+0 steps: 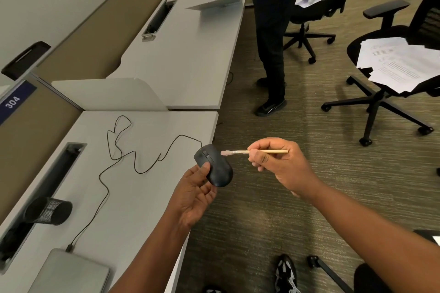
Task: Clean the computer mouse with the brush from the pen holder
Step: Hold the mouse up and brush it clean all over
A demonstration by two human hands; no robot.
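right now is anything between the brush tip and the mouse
Nothing visible. The brush, pinched in the right hand, has its bristles at the upper right side of the mouse, which the left hand holds up past the desk edge. The cable trails off to the left, away from the brush.

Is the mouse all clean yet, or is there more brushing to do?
Not finished. Done: the brush is out of the pen holder. Happening now: the left hand holds the mouse off the desk, and the right hand touches the bristles to its side. Left: more brushing; how clean it is, I cannot tell.
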